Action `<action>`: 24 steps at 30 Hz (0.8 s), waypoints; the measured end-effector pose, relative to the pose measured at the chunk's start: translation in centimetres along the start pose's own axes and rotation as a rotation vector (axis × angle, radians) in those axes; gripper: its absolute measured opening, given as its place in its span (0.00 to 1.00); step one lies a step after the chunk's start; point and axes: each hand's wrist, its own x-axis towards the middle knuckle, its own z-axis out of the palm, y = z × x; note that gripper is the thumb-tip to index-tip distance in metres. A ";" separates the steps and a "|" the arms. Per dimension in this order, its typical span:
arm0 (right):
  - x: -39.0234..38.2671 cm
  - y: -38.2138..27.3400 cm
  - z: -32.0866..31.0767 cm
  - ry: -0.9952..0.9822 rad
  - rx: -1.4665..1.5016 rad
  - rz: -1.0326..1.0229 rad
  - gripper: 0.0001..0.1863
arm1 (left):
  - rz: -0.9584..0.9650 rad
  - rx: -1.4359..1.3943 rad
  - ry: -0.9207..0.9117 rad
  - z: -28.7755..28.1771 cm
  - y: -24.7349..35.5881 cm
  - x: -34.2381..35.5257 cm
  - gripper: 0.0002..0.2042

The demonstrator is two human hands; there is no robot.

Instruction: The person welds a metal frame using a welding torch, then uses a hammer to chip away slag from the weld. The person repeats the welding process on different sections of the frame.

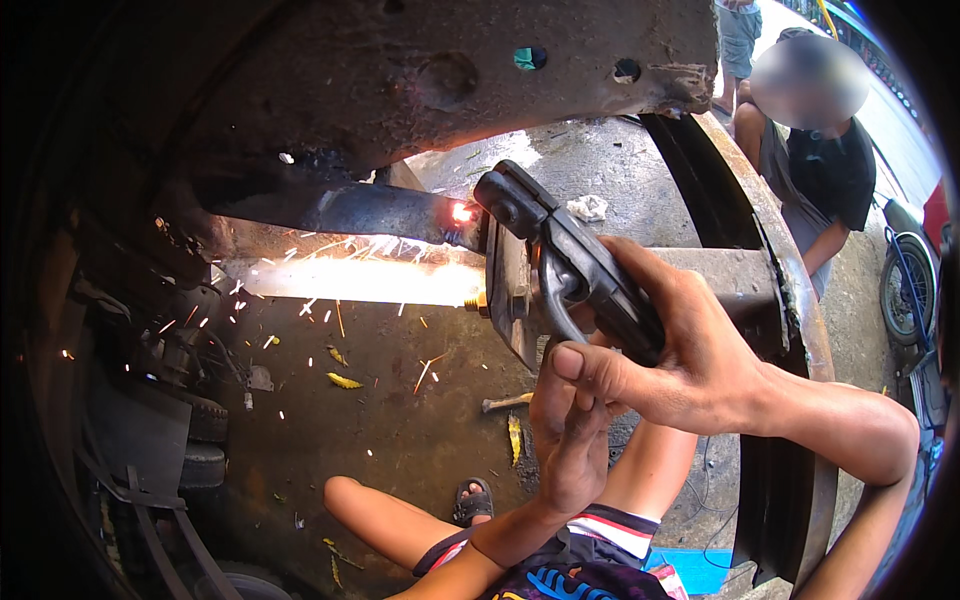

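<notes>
My right hand is wrapped round a black, clamp-like welding electrode holder, with its head pointing up and left. Just under it, my left hand is closed, its fingertips against the holder's lower side and the right thumb. What the left fingers grip is partly hidden. Beside the holder's head stands a dark steel plate with a brass-coloured threaded fitting. Left of it runs a glaring white bar-shaped streak, with sparks around it. A red-hot spot glows on the end of a dark steel arm.
A rusty beam hangs overhead; a curved steel channel rises on the right. A hammer-like tool and yellow leaves lie on the floor. One person sits at the upper right, near a motorcycle wheel; another person stands behind.
</notes>
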 end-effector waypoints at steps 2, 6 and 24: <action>0.0 0.0 0.2 0.008 0.000 -0.014 0.39 | -0.032 -0.020 0.042 -0.1 0.0 -0.5 0.42; 0.1 0.7 0.4 0.032 0.008 -0.086 0.35 | -0.044 -0.017 0.019 0.3 0.5 -0.1 0.40; 0.1 0.0 0.3 0.047 -0.010 -0.053 0.40 | 0.045 0.014 -0.045 0.1 0.1 0.4 0.41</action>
